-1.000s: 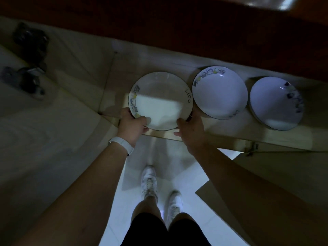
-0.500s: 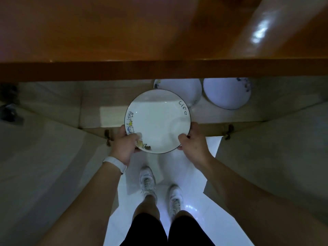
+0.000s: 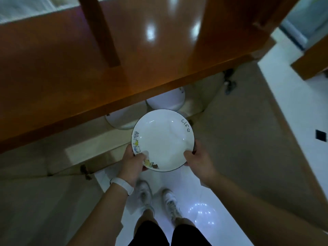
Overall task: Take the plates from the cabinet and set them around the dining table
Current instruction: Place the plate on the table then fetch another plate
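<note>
Just in front of the open cabinet (image 3: 85, 151), above the white floor (image 3: 200, 219), both hands are holding one white plate (image 3: 163, 139). The white plate is lying about level with its hollow side facing up. It is showing a dark line around the rim, small cartoon figures on its left edge and the word "life" on its right edge.

The left hand (image 3: 132, 161) is gripping the lower left rim. Its thumb is pressing on top of the rim, beside the figures, and the other fingers are going under the plate, where they are hidden. The right hand (image 3: 198, 161) is gripping the lower right rim in the same way, with the thumb on top and the fingers hidden below. A white wristband (image 3: 122, 188) is sitting on the left wrist.

Behind the held plate, two more plates are resting inside the cabinet: the left shelf plate (image 3: 120, 119) and the right shelf plate (image 3: 166, 103). Both are partly hidden under the brown wooden top (image 3: 88, 68). Whether the held plate is touching them, I cannot tell. Two light shoes (image 3: 145, 194) are standing on the floor below the plate.
</note>
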`<state>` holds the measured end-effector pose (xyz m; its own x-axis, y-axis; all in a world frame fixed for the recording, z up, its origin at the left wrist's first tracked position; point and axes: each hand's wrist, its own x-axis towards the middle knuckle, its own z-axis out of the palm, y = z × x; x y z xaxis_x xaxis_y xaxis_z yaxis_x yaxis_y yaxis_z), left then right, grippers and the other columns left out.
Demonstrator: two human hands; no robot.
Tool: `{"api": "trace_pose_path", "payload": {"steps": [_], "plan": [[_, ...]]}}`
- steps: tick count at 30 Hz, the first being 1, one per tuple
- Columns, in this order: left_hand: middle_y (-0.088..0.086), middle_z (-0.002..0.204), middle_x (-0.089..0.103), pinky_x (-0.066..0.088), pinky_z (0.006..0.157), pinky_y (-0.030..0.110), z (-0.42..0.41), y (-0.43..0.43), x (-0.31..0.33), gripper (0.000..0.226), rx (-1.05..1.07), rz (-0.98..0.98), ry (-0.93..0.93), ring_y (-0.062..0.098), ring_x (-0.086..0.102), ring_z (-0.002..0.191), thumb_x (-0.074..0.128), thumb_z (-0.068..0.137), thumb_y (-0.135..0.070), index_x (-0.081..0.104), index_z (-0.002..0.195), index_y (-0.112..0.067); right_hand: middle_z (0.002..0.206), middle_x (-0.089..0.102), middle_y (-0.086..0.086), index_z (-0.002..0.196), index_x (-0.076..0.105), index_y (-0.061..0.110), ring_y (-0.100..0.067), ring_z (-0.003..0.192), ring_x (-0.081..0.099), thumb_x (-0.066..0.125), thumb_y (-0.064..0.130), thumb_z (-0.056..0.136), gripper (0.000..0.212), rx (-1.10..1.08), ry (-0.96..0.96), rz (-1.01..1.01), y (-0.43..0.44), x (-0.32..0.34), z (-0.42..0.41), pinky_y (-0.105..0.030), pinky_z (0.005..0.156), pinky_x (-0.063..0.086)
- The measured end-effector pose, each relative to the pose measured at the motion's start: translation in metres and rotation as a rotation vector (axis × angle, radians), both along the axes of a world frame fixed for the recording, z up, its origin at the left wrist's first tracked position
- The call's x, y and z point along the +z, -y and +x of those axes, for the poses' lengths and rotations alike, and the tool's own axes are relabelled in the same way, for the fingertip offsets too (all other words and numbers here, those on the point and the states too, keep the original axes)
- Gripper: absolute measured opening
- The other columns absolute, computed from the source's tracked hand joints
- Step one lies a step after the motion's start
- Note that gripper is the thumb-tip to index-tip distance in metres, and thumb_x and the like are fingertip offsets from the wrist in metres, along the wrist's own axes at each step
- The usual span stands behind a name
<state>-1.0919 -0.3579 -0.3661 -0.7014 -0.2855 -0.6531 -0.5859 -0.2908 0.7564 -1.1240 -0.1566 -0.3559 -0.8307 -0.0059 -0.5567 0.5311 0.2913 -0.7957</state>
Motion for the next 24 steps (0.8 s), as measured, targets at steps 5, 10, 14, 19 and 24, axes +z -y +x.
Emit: {"api": "trace_pose_path", "payload": {"steps": [5,10,14,19,24], "plan": [[0.012,0.109,0.067,0.053,0.053,0.031,-0.004,-0.032,0.017,0.038,-0.194,-0.019,0.004,0.026,0.064,0.086,0.049,0.087,0.01,0.059,0.11,-0.019,0.096,0.063,-0.006,0.105,0.053,0.018,-0.017,0.081,0.062,0.051,0.0,0.087,0.026,-0.133,-0.024,0.025,-0.04,0.036,0.028,-0.035,0.063,0.058],[0.005,0.106,0.067,0.057,0.063,0.04,-0.005,-0.054,0.045,0.039,-0.365,0.014,-0.01,0.026,0.063,0.088,0.053,0.083,0.007,0.057,0.107,-0.024,0.097,0.063,-0.009,0.11,0.053,0.02,-0.026,0.086,0.064,0.051,0.001,0.086,0.031,-0.27,-0.03,0.063,-0.062,0.063,0.059,-0.039,0.067,0.059],[0.006,0.102,0.067,0.054,0.054,0.032,-0.004,-0.067,0.075,0.036,-0.533,-0.02,-0.048,0.022,0.063,0.081,0.049,0.086,0.008,0.055,0.102,-0.024,0.099,0.061,-0.007,0.114,0.052,0.018,-0.024,0.088,0.063,0.053,0.005,0.087,0.03,-0.39,-0.024,0.098,-0.068,0.084,0.084,-0.039,0.07,0.061],[0.003,0.1,0.067,0.052,0.051,0.029,0.001,-0.079,0.106,0.04,-0.713,0.019,-0.074,0.02,0.063,0.08,0.047,0.086,0.011,0.053,0.109,-0.022,0.1,0.063,-0.005,0.117,0.053,0.021,-0.025,0.088,0.064,0.053,0.006,0.087,0.034,-0.521,-0.049,0.12,-0.075,0.107,0.118,-0.036,0.068,0.061],[0.009,0.103,0.068,0.056,0.065,0.042,0.008,-0.098,0.124,0.039,-0.857,0.033,-0.105,0.024,0.065,0.082,0.058,0.068,-0.005,0.056,0.103,-0.022,0.102,0.065,-0.004,0.118,0.052,0.027,-0.025,0.092,0.066,0.052,0.009,0.086,0.037,-0.63,-0.064,0.08,-0.086,0.12,0.158,-0.041,0.072,0.062]]}}
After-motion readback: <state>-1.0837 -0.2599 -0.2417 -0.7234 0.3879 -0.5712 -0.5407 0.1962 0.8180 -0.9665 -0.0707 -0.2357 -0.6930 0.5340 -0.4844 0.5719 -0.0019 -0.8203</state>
